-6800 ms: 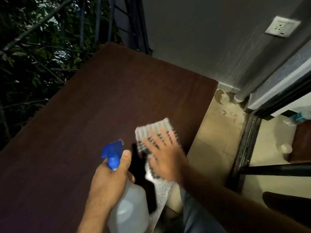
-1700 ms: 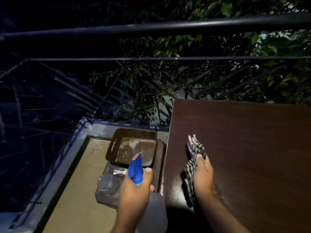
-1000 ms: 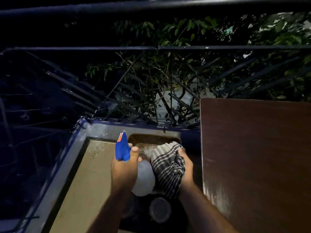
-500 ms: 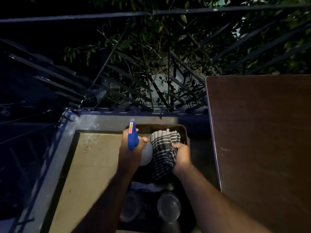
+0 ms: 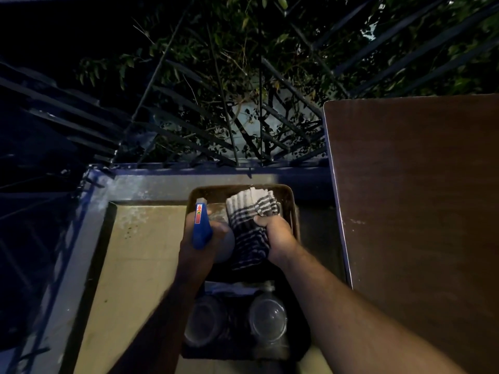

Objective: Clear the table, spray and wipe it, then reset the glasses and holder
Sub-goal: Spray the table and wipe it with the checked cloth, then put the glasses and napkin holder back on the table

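Both bare forearms extend forward and downward, side by side. Left hand (image 5: 201,245) curled round the spray bottle (image 5: 201,225); right hand (image 5: 278,236) fisted, gripping the checked cloth (image 5: 249,225).

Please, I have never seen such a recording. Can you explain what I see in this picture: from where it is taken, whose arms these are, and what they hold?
There is no machine here. A person wears a camera on the head, so you look down along their own arms. The left hand grips a spray bottle with a blue head. The right hand grips a striped cloth. Both are over a brown tray near the balcony railing. Closer to the person, two clear glasses stand in a dark holder, low beside the table. The brown table is on the right, and nothing shows on the part in view.
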Motion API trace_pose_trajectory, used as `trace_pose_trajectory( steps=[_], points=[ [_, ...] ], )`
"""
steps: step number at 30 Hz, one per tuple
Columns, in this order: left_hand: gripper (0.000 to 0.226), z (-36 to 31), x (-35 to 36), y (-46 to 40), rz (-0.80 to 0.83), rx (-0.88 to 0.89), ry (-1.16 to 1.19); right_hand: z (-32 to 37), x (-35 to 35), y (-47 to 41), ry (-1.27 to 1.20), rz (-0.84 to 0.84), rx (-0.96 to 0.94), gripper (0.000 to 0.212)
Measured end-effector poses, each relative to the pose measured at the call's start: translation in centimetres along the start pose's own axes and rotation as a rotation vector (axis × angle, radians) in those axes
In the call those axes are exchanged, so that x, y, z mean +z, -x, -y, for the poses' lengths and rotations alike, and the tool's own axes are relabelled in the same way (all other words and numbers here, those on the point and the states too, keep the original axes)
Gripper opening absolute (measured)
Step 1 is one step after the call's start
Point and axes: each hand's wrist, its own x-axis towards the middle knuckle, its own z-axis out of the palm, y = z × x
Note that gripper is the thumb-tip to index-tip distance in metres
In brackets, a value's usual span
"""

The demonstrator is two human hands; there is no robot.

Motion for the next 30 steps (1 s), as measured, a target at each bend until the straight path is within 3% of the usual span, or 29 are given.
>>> trace_pose_trajectory(
  steps=[7,12,15,19,23,26,30],
  points=[
    [0.055,1.0,-1.2,1.4,0.103,0.029,-0.021,-0.8,-0.6,0.1,0.141,-0.216,-0.05,0.04],
    [0.07,1.1,-2.1,1.7,0.05,0.019,-0.087,-0.6,-1.1,2.1,0.505,-0.271,-0.256,0.058],
    [0.072,0.6,-3.7,3.8,-0.04,0.043,-0.145,-1.3,-2.1,3.8,0.594,-0.289,-0.381,0.063],
    [0.066,0.9,-5.9,7.7,-0.114,0.096,-0.328,-2.2,-2.7,6.3,0.587,-0.327,-0.61,0.045],
    [0.068,1.8,-6.6,11.4,-0.104,0.035,-0.343,-3.9,-4.4,8.5,0.627,-0.378,-0.806,0.032],
    [0.073,2.6,-6.2,13.8,-0.045,-0.045,-0.309,-5.5,-6.1,9.6,0.612,-0.43,-0.841,0.025],
    [0.075,3.7,-5.1,15.7,0.079,-0.056,-0.301,-8.2,-8.5,10.6,0.557,-0.489,-0.743,0.02]
  ],
)
